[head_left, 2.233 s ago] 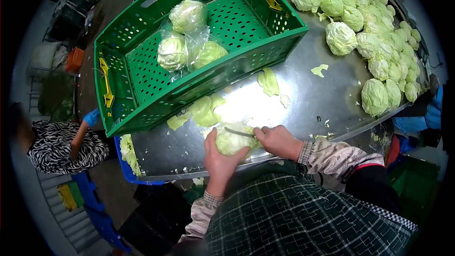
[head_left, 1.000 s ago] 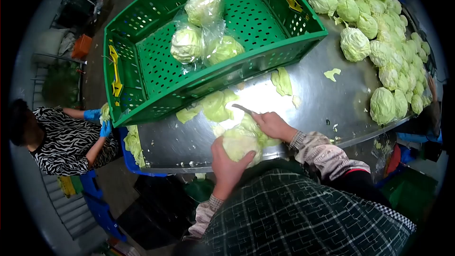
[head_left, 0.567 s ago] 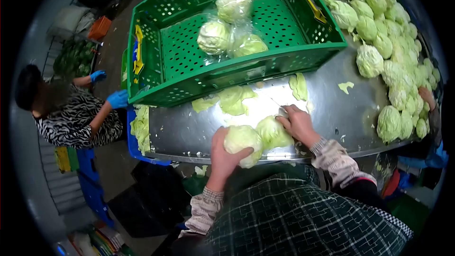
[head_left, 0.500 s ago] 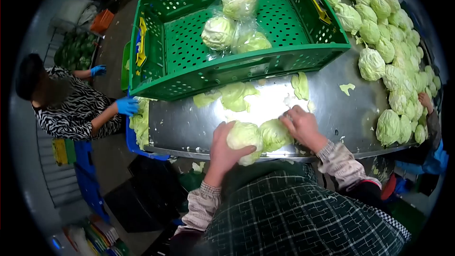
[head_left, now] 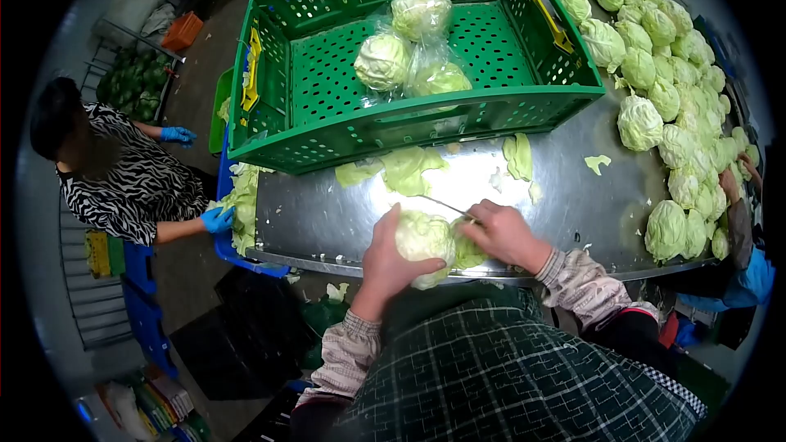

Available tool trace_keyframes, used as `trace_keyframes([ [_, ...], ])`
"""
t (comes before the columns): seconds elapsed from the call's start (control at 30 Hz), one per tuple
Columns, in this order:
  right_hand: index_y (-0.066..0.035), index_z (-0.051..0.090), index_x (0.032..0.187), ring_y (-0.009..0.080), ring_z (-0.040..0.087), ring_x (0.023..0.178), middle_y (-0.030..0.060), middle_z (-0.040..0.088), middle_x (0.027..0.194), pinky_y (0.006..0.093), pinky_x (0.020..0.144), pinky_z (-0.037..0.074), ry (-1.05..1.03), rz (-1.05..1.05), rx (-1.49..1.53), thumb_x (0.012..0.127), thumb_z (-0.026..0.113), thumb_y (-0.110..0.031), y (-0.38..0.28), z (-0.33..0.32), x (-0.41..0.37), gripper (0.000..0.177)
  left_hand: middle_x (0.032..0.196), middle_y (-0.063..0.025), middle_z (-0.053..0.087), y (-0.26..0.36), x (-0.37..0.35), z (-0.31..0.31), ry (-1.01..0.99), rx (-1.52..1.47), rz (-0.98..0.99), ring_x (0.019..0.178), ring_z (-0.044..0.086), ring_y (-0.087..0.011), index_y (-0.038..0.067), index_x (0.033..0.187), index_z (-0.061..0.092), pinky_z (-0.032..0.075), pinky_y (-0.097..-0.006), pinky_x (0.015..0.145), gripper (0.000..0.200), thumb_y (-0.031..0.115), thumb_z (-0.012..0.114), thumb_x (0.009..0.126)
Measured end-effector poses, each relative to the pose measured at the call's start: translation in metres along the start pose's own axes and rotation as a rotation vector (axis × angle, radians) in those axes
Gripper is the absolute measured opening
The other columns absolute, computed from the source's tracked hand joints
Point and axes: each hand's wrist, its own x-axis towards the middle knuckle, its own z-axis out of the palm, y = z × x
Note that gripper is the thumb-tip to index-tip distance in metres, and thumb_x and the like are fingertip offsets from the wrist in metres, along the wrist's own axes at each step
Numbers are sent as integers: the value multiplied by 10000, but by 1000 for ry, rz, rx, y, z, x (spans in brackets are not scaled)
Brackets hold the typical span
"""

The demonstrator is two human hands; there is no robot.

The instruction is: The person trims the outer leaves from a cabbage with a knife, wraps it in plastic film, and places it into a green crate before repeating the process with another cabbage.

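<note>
My left hand (head_left: 385, 258) grips a pale green cabbage head (head_left: 424, 236) at the near edge of the steel table (head_left: 327, 225). My right hand (head_left: 503, 233) holds a knife (head_left: 442, 205) whose thin blade points left over the cabbage. A loose outer leaf (head_left: 467, 252) lies between the cabbage and my right hand. Trimmed leaves (head_left: 401, 169) lie on the table just beyond.
A green crate (head_left: 327, 127) on the table holds three bagged cabbages (head_left: 413, 49). Several untrimmed cabbages (head_left: 663, 106) are piled at the right. A person in a striped top with blue gloves (head_left: 214, 218) reaches into a blue bin of leaves (head_left: 237, 205) at the left.
My right hand has peeled a leaf off, then raised the knife over the cabbage again. The person at the left moved a gloved hand into the leaf bin.
</note>
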Motion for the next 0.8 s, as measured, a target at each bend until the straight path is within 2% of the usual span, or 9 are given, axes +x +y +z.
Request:
trace_keyframes([
  [0.03,-1,661,967,341,647,712,150,658,917,396,621,526,95,-7,74,818,707,-338,-11,6,4,372,1356,-195,437,0,0,1,8,-29,-18,1193,512,-339,19,1415,325,450,-401,972,1147,394,902,497],
  [0.1,-7,687,982,337,655,693,190,664,808,418,640,519,255,-82,117,845,662,-385,-12,33,25,403,1366,-212,416,6,-2,-1,-8,-30,-26,1194,508,-350,8,1426,287,448,-404,976,1183,388,904,491],
  [0.2,17,689,933,324,647,631,201,653,714,408,623,508,-36,396,484,856,650,-343,2,33,57,370,1368,-207,416,-3,-1,-4,40,-43,57,1183,516,-354,11,1419,302,457,-414,965,1163,371,905,491],
  [0.4,32,661,819,333,622,565,207,596,635,416,547,479,134,114,466,855,651,-215,-25,39,37,249,1311,-200,506,2,-7,-29,48,138,84,1189,522,-343,15,1333,450,453,-409,971,962,369,882,549],
  [0.47,34,647,841,228,616,526,151,613,621,354,495,461,137,229,561,883,634,-215,-33,37,37,253,1275,-200,540,7,-8,-18,124,311,70,1136,562,-339,21,1296,487,471,-398,942,903,412,863,574],
  [0.57,42,628,901,124,552,521,75,591,596,308,477,443,218,329,519,913,605,-220,8,34,50,264,1222,-178,562,-18,0,-13,169,102,-95,1109,566,-323,39,1271,490,478,-408,920,886,412,870,563],
  [0.63,37,624,884,203,610,544,126,613,640,346,484,459,222,397,486,892,614,-195,25,17,49,232,1207,-170,566,-51,6,-17,123,-391,-197,1077,584,-281,20,1286,452,480,-374,926,789,221,847,633],
  [0.7,11,623,881,238,600,571,129,591,652,354,539,467,343,145,5,825,678,-159,38,22,40,187,1197,-159,564,-79,3,-18,142,-878,-237,1069,583,-262,14,1297,432,479,-361,926,750,112,817,661],
  [0.8,14,530,1172,307,639,654,201,630,942,376,584,517,278,85,198,776,744,-214,-32,15,35,505,1193,-138,544,-72,-5,-10,259,-875,-192,1082,561,-232,3,1309,412,473,-344,930,749,26,791,663],
])
